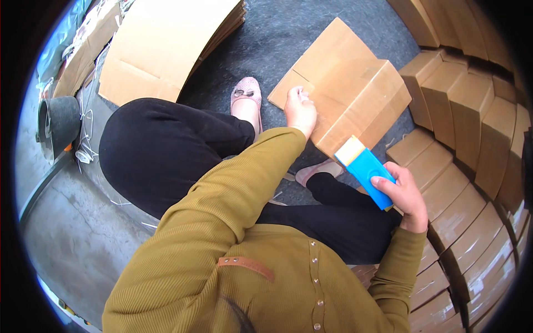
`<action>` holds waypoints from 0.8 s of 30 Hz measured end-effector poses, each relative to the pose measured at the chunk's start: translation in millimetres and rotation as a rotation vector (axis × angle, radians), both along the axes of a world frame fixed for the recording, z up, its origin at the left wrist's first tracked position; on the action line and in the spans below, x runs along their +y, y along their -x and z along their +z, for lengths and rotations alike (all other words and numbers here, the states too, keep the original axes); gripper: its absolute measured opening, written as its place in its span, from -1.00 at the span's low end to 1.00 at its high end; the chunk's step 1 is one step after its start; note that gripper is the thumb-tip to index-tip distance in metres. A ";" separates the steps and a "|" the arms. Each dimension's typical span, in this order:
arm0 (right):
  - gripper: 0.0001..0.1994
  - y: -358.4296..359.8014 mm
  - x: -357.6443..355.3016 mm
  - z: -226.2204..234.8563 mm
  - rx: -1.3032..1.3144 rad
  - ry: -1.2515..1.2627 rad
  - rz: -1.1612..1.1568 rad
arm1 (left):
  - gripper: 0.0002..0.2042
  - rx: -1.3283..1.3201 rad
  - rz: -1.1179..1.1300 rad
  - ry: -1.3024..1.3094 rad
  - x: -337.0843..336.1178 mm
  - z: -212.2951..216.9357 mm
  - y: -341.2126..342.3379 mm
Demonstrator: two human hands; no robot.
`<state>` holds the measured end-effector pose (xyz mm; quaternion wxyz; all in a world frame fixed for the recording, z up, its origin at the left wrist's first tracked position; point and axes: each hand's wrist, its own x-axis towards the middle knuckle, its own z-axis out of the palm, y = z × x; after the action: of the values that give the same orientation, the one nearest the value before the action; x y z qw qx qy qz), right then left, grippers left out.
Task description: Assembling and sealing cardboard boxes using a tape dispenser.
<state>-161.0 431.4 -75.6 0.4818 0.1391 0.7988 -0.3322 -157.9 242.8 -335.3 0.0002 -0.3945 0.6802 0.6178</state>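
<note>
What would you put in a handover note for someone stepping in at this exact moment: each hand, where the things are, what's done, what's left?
Left hand: pressed on the cardboard box, at its flap near the tape end.
Right hand: gripping the blue tape dispenser, held just off the box's near corner.
Box sits on the dark floor mat before the knees.
Done: clear tape already runs across the box top; rows of closed boxes stacked on the right.
Left: this box's near edge looks not yet taped; flat cardboard sheets wait on the left.
</note>
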 end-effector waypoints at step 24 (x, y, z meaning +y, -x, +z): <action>-0.59 -3.9 6.7 9.4 0.064 -0.056 0.042 | -0.61 -0.076 0.185 -0.908 -65.0 28.7 15.9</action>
<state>-157.1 438.1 -66.2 0.4591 0.1249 0.8254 -0.3038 -173.8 177.8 -306.6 0.1426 -0.4357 0.3023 0.8358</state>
